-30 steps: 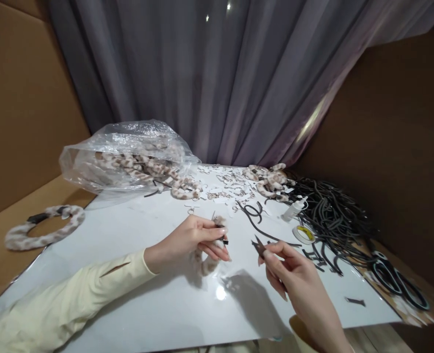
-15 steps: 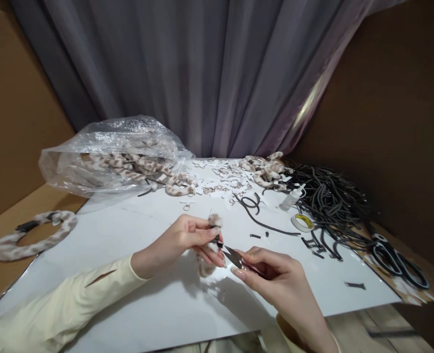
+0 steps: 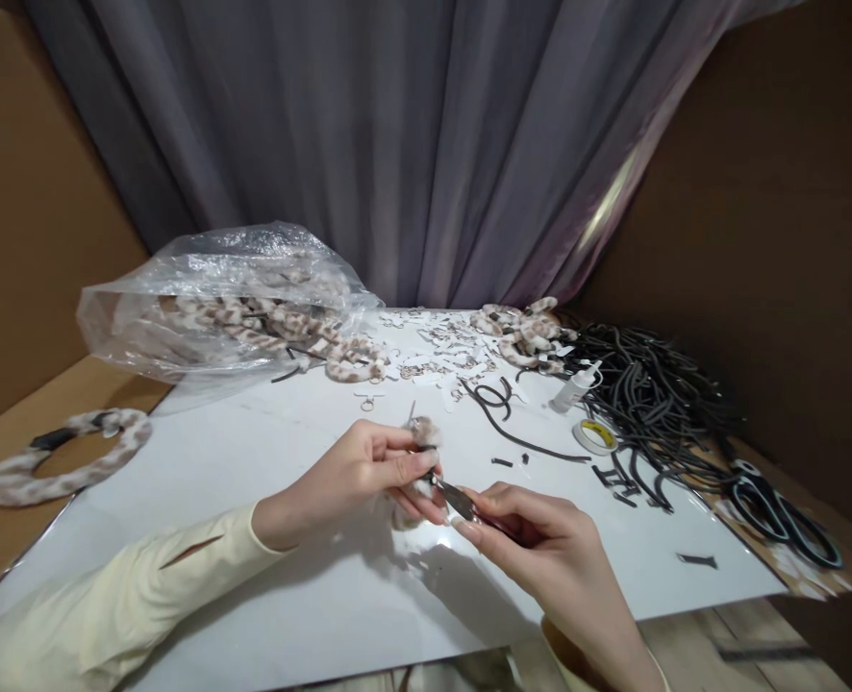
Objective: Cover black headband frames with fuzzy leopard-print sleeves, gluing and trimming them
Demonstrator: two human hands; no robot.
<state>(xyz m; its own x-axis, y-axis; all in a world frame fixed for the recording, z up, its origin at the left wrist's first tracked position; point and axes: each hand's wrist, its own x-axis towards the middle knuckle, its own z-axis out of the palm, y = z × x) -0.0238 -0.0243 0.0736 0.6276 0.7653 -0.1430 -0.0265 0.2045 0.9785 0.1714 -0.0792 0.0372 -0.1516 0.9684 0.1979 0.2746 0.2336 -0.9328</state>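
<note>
Near the middle of the white table (image 3: 282, 605), my left hand (image 3: 379, 471) pinches a fluffy brown-and-white piece (image 3: 424, 432) with a dark part at its middle. Some of the fluffy piece hangs below my fingers. My right hand (image 3: 531, 533) is closed on small scissors (image 3: 457, 500). Their blades look closed together, and the tips touch or nearly touch the dark part beside my left fingertips. My fingers partly hide the piece and the scissor handles.
A clear plastic bag (image 3: 231, 279) of fluffy rings lies back left; one ring (image 3: 8, 481) sits far left. Black cords (image 3: 649, 394), a glue bottle (image 3: 576, 386), a tape roll (image 3: 595, 436) and large scissors (image 3: 783, 514) are right. Small metal rings (image 3: 433, 365) lie at the back.
The scissor blades, slightly apart before, have come together, and their tips have moved a little up and left toward my left fingers. Both hands remain nearly in place.
</note>
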